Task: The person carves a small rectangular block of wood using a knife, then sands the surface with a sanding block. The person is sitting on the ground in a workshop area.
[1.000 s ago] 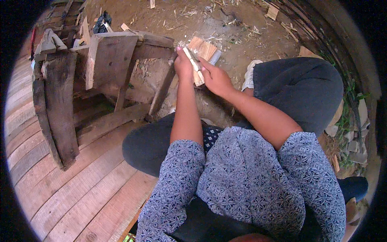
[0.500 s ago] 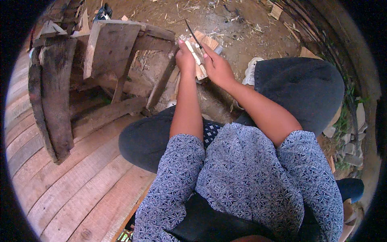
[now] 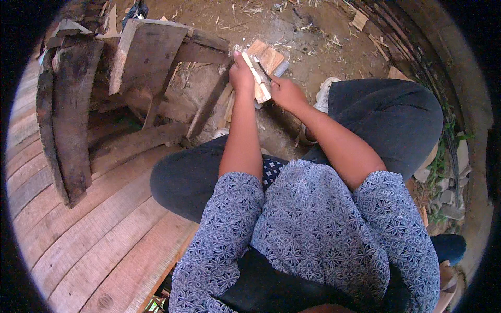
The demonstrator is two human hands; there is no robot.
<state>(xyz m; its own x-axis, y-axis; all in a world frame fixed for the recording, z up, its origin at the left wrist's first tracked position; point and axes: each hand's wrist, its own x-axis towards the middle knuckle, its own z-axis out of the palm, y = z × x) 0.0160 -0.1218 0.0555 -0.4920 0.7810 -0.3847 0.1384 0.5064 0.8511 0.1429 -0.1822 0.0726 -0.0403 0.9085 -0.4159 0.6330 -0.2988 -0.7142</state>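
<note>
The left hand [image 3: 241, 74] holds a pale wood strip [image 3: 265, 92] along its right side while the right hand [image 3: 288, 96] grips a dark knife [image 3: 264, 72] beside that strip, which, skidding on uneven grain, could nick the left hand.

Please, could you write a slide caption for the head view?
The left hand holds a pale wooden piece while the right hand grips a dark narrow blade, above scrap-strewn ground.
</note>
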